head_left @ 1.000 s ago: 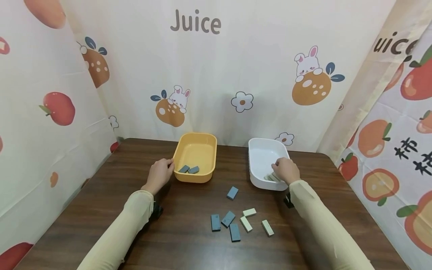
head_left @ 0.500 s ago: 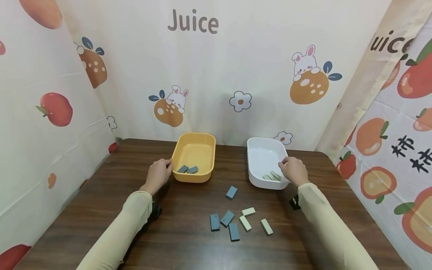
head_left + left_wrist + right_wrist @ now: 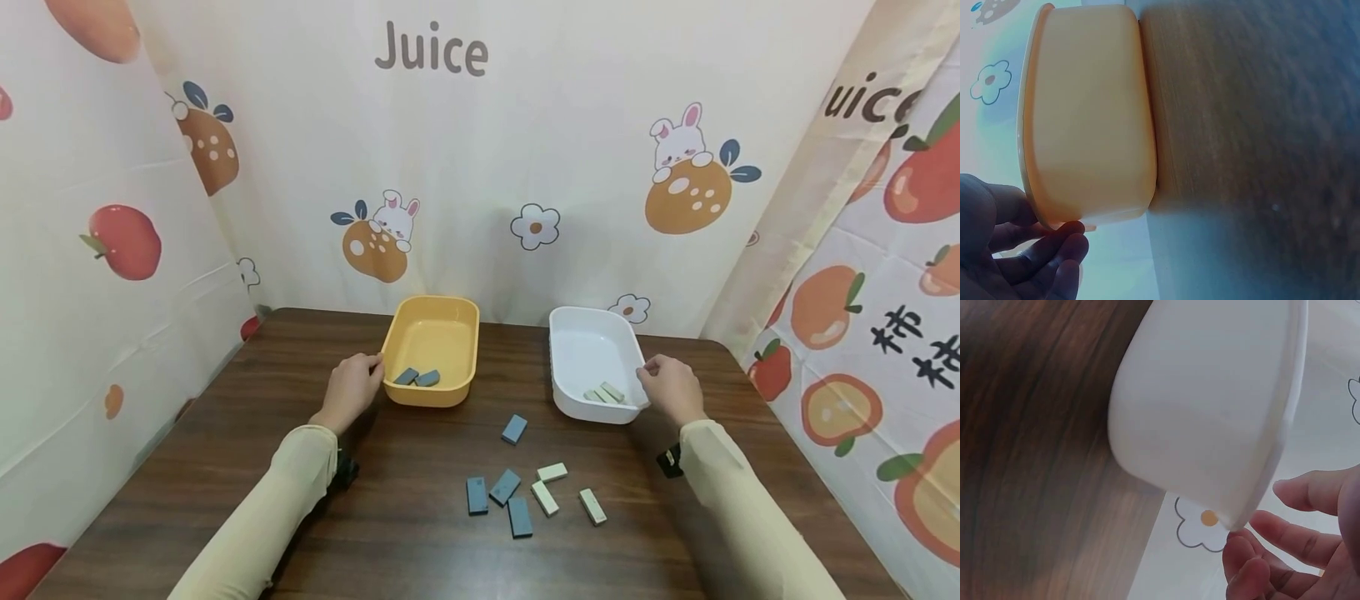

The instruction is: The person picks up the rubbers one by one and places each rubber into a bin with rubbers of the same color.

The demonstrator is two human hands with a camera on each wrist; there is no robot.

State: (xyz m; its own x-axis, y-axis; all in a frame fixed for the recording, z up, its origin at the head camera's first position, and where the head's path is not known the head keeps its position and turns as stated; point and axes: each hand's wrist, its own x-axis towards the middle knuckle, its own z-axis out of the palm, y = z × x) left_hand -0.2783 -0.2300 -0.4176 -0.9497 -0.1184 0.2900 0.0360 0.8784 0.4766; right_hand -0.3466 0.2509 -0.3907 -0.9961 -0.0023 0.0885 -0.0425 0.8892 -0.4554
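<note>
Head view: my left hand (image 3: 351,390) pinches the yellow tray (image 3: 438,333) by its left rim, towards the near corner. My right hand (image 3: 675,389) is at the right rim of the white tray (image 3: 588,333), thumb and fingertips close about it; I cannot tell whether they grip. Both trays stand by the far edge of the counter (image 3: 405,517), two dark blocks (image 3: 428,378) in the yellow, three pale blocks (image 3: 612,391) in the white. Nearer me lie four blue-grey blocks (image 3: 477,496) and three cream blocks (image 3: 592,506).

I judge the step in hand to be taking hold of both rims; the next move calls for a sure hold on the white one and level hands. The wall cloth (image 3: 480,150) leaves little room beyond the far edge. There is more towards the left and right edges; straight towards me, the loose blocks crowd the middle.
</note>
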